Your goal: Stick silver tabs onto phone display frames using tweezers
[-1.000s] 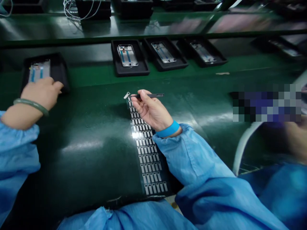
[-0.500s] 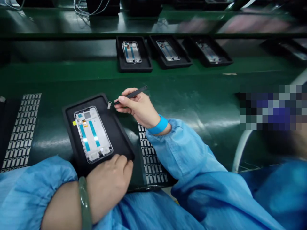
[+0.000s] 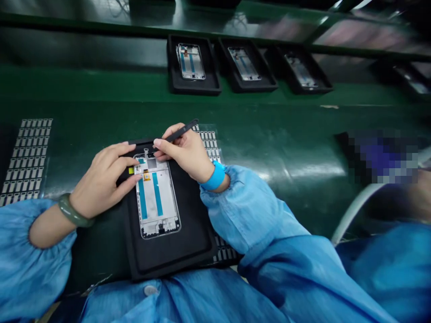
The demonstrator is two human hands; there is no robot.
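An opened phone frame (image 3: pixel 170 202), silvery with two blue-green strips, lies in a black tray (image 3: pixel 191 246) in front of me. My left hand (image 3: pixel 106 172) reaches over the tray's left rim, fingers apart, the tips at the frame's upper left edge by a yellow tab (image 3: pixel 131 170). My right hand (image 3: pixel 188 152) pinches black tweezers (image 3: pixel 182 131) above the upper right corner of the frame. At the tweezers' end, a small pale adhesive-like piece (image 3: pixel 146 152) is over the frame's top edge. The tweezer tips are partly hidden by my fingers.
Sheets of small pale pieces lie at left (image 3: pixel 28 157) and partly under my right arm (image 3: pixel 210 142). Several black trays (image 3: pixel 195 87) with phone frames stand along the back. At right are a white curved tube (image 3: pixel 357 206) and another person's blue sleeve (image 3: pixel 397 269).
My left hand has moved from the tray's near edge up to the frame's upper left. The tray now sits closer and straighter. The pale piece has come over the frame's top.
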